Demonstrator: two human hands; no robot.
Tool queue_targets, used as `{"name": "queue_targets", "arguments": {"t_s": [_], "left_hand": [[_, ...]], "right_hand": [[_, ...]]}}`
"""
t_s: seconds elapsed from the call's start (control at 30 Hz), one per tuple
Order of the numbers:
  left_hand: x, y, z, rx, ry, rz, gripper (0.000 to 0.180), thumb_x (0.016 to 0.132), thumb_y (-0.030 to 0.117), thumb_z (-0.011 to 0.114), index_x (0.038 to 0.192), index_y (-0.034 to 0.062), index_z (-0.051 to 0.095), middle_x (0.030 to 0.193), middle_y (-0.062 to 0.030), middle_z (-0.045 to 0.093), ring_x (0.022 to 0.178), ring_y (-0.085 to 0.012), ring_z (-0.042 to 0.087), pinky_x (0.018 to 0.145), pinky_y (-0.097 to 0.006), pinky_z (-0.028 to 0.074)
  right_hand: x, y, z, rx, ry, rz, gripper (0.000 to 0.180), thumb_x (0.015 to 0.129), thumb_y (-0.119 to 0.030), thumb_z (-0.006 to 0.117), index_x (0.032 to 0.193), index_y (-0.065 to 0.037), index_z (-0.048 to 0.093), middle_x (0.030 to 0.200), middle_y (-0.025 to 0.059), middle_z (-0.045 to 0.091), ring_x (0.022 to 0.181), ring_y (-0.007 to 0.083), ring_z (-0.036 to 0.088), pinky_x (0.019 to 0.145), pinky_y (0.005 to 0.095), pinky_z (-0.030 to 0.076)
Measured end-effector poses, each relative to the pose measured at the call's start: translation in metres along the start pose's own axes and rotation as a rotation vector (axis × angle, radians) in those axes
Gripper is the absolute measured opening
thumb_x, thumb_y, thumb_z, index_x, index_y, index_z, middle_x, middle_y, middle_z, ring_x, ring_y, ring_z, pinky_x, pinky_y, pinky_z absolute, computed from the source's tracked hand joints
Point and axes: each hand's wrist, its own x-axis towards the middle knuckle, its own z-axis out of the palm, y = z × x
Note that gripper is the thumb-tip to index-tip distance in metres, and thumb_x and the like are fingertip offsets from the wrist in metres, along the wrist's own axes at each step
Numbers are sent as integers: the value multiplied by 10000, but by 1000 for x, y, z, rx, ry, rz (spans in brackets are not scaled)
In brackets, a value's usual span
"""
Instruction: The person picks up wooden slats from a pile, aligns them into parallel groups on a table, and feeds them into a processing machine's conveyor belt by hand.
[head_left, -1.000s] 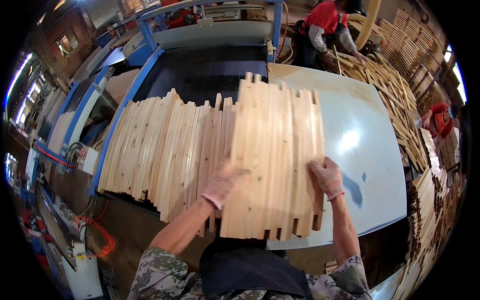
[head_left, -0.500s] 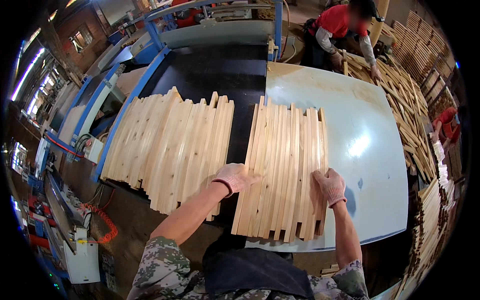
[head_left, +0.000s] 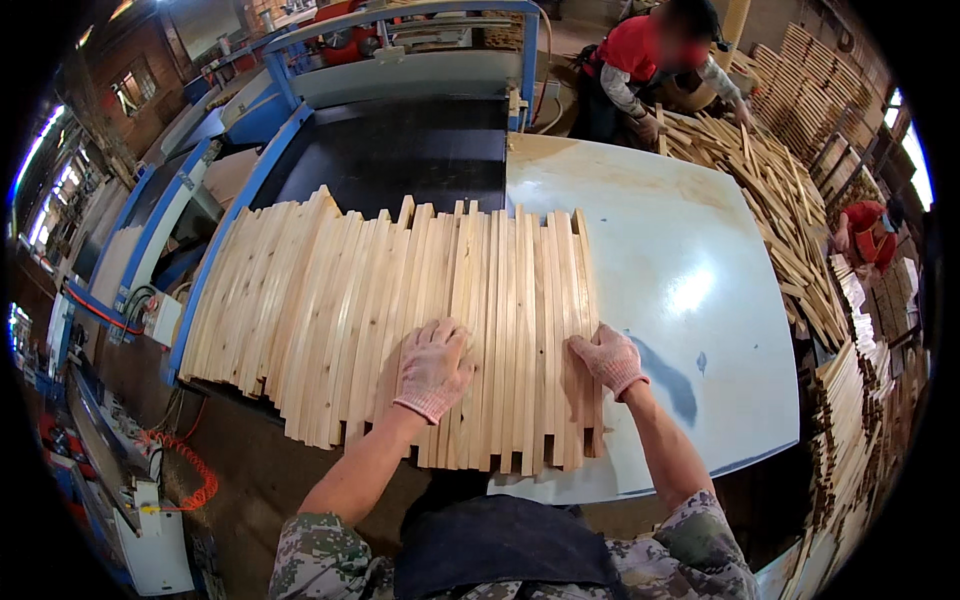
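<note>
The left hand (head_left: 436,366), flat on wooden strips (head_left: 505,300), and right hand (head_left: 609,359), half-curled against their right edge, seemingly press them together, needing even pressure next.

The head camera, left of a side-by-side fisheye pair, is looking down and forward from above the wearer's dark apron (head_left: 505,550) at the bottom centre. It is facing the wooden strips (head_left: 370,300) mid-frame from close by, while a co-worker (head_left: 637,48) at the upper right is appearing farther off. The lens is bowing the edges of the pale desk (head_left: 660,260) right of centre.
</note>
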Motion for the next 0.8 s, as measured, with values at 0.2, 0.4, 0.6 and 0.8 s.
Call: {"name": "queue_targets", "arguments": {"t_s": [0.2, 0.4, 0.6, 0.8], "left_hand": [[-20, -8, 32, 126, 208, 15, 563, 939, 366, 659, 1388, 34, 588, 1483, -180, 530, 1422, -389, 445, 1235, -530, 279], [-10, 2, 25, 166, 97, 17, 627, 958, 423, 627, 1447, 38, 547, 1550, -190, 506, 1464, -391, 423, 1249, -541, 249], [-19, -9, 33, 173, 140, -9, 650, 955, 447, 632, 1458, 44, 552, 1541, -189, 514, 1446, -384, 443, 1241, -536, 255], [-15, 3, 21, 172, 11, -48, 668, 1010, 473, 572, 1534, 69, 478, 1628, -186, 430, 1520, -362, 365, 1280, -501, 200]], "right_hand": [[3, -49, 9, -192, 248, -339, 857, 900, -523, 651, 1578, -55, 416, 1476, 216, 551, 1400, 387, 499, 1155, 489, 403], [56, -122, 78, -265, 242, -535, 778, 942, -452, 598, 1592, -69, 412, 1606, 209, 424, 1543, 396, 317, 1281, 532, 203], [63, -137, 92, -325, 242, -522, 657, 951, -337, 553, 1546, -68, 475, 1614, 195, 417, 1544, 409, 309, 1268, 584, 193], [46, -92, 60, -384, 254, -495, 594, 953, -300, 576, 1498, -70, 525, 1602, 163, 442, 1521, 367, 356, 1247, 568, 257]]}}
